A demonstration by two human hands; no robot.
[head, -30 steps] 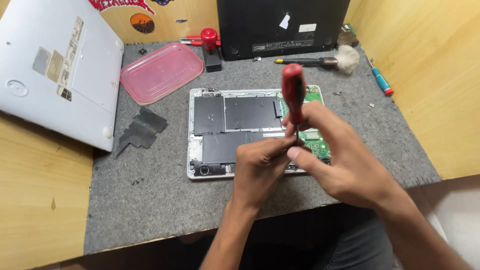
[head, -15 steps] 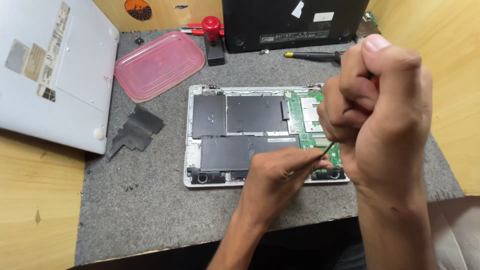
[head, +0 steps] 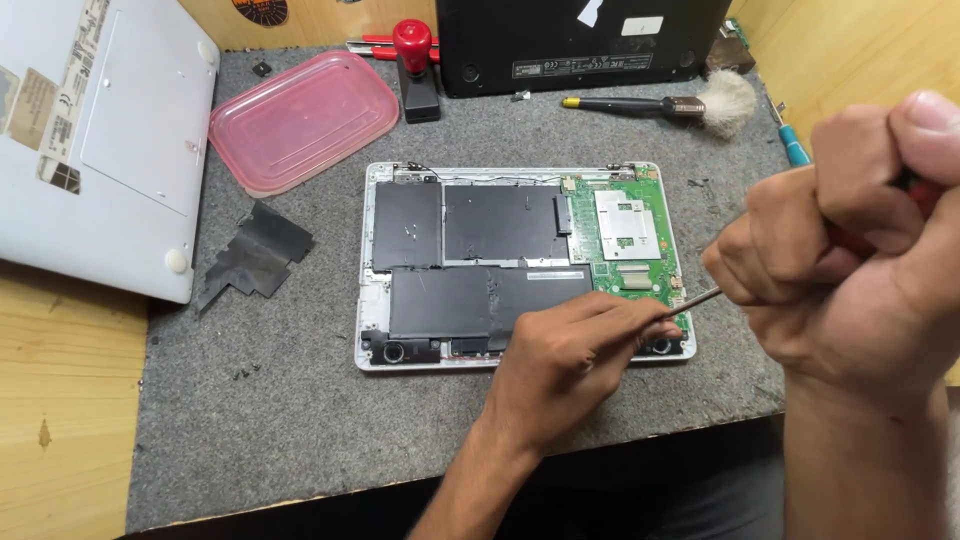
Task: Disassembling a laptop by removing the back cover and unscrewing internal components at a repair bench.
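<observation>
Over the open laptop [head: 520,262]: right hand [head: 850,270], fisted on screwdriver [head: 700,298], has risen; left hand [head: 570,360] fingertips pinch its tip (screw likely freed).

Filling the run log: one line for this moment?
right hand: grips screwdriver | left hand: on tip, over laptop | mat

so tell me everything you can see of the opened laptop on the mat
The opened laptop lies flat on the grey felt mat, bottom cover off, in a silver-white shell. Black battery panels fill its left and middle; a green circuit board with a metal shield sits at right. Small round speakers show along the near edge. The left hand rests on that edge, where the screwdriver shaft from the right hand points.
</observation>
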